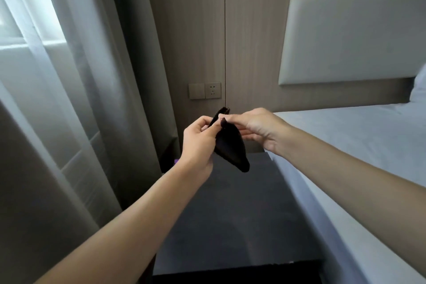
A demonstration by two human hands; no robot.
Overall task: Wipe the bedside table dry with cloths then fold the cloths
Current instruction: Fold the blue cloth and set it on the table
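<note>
A small black cloth [231, 147] hangs in the air above the far end of the dark bedside table [232, 221]. My left hand [199, 143] grips its left upper edge with thumb and fingers. My right hand [255, 128] pinches the top of the same cloth from the right. Both hands meet at the cloth's upper corner, and the lower part droops to a point. A second cloth is not in view.
The bed [359, 145] with white sheet runs along the table's right side, its padded headboard [352, 37] behind. Grey curtains [76, 104] hang on the left. A wall switch and socket [204, 90] sit on the wood panel. Something purple [176, 161] shows left of the table.
</note>
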